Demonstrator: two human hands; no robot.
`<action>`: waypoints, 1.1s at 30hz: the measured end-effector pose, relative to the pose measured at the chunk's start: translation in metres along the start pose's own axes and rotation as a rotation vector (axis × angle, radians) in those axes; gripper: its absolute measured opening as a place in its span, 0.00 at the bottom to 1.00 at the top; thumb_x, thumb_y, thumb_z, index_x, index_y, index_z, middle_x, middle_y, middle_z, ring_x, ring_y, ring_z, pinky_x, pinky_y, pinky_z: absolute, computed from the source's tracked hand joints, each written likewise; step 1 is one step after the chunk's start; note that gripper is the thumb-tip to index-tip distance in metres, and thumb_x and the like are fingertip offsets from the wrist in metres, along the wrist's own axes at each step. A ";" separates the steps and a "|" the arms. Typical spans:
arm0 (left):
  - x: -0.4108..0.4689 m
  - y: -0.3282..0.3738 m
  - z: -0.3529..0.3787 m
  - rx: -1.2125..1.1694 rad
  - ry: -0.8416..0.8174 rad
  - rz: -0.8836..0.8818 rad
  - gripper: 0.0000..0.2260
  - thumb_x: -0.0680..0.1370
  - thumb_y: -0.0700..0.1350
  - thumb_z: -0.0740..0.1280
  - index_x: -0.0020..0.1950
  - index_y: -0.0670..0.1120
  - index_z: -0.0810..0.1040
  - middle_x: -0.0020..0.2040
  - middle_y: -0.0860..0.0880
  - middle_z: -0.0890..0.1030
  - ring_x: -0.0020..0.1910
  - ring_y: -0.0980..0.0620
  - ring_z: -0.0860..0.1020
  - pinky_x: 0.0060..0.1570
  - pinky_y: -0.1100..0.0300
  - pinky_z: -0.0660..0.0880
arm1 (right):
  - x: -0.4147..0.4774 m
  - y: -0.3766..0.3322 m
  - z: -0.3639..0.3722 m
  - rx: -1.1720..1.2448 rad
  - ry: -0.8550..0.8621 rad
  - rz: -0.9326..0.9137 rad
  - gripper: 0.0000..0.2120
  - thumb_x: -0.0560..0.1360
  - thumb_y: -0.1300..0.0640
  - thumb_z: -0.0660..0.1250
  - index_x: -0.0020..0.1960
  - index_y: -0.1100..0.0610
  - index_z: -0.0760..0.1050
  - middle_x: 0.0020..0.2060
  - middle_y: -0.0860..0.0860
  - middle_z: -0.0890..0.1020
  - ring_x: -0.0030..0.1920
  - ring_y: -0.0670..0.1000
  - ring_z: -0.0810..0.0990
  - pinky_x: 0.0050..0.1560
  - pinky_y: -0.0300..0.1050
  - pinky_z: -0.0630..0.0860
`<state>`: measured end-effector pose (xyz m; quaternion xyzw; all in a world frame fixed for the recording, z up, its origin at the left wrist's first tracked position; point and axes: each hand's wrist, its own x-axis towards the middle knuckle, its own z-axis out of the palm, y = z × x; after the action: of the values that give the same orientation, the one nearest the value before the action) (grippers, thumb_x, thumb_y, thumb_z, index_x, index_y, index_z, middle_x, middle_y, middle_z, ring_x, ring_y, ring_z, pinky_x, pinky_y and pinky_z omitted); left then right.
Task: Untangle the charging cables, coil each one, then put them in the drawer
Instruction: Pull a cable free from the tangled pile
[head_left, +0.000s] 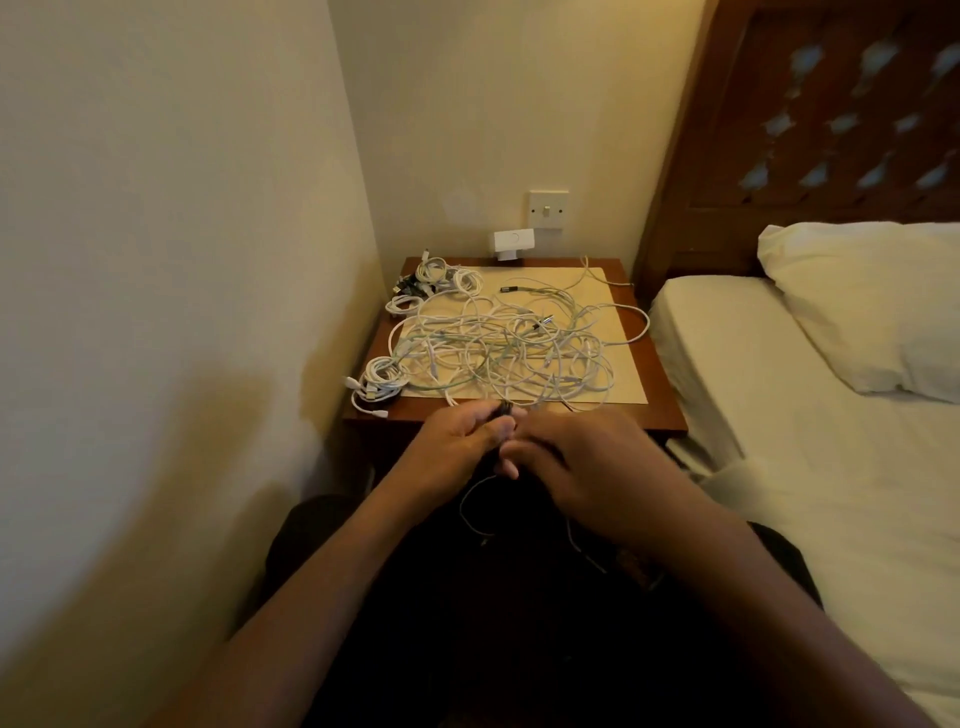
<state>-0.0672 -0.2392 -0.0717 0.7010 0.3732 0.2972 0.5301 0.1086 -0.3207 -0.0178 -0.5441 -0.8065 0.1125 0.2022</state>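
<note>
A big tangle of white charging cables lies on the cream mat of the wooden bedside table. Coiled white cables sit at the table's near left corner, and more coils, one dark, sit at the far left corner. My left hand and my right hand meet just in front of the table's near edge. Both pinch a thin dark cable whose plug end sticks up between them; its loop hangs down over my dark lap. The drawer is hidden.
A wall stands close on the left. A bed with white sheets and a pillow lies on the right, under a carved wooden headboard. A white adapter and a wall switch are behind the table.
</note>
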 end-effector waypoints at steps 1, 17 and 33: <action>-0.004 -0.001 0.000 -0.062 -0.075 -0.015 0.12 0.86 0.41 0.59 0.59 0.37 0.80 0.45 0.38 0.84 0.37 0.49 0.80 0.44 0.62 0.75 | 0.004 0.010 -0.006 0.041 0.061 0.017 0.10 0.83 0.47 0.62 0.52 0.47 0.81 0.41 0.43 0.83 0.40 0.44 0.79 0.43 0.47 0.76; 0.009 0.035 -0.020 -0.868 0.011 0.015 0.15 0.84 0.45 0.60 0.62 0.35 0.78 0.34 0.50 0.76 0.29 0.58 0.69 0.34 0.64 0.70 | -0.009 0.034 0.072 0.349 0.120 0.271 0.10 0.85 0.46 0.57 0.59 0.45 0.76 0.38 0.46 0.82 0.33 0.44 0.78 0.33 0.44 0.76; -0.006 0.012 -0.031 0.258 -0.339 -0.087 0.15 0.87 0.48 0.58 0.55 0.44 0.84 0.35 0.45 0.82 0.32 0.51 0.75 0.38 0.62 0.72 | -0.001 0.079 -0.017 0.287 0.135 0.330 0.09 0.81 0.48 0.68 0.55 0.46 0.85 0.49 0.42 0.86 0.51 0.43 0.81 0.53 0.48 0.79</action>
<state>-0.0935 -0.2300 -0.0516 0.7863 0.3434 0.1018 0.5034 0.1821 -0.2920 -0.0344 -0.6405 -0.6672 0.2208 0.3098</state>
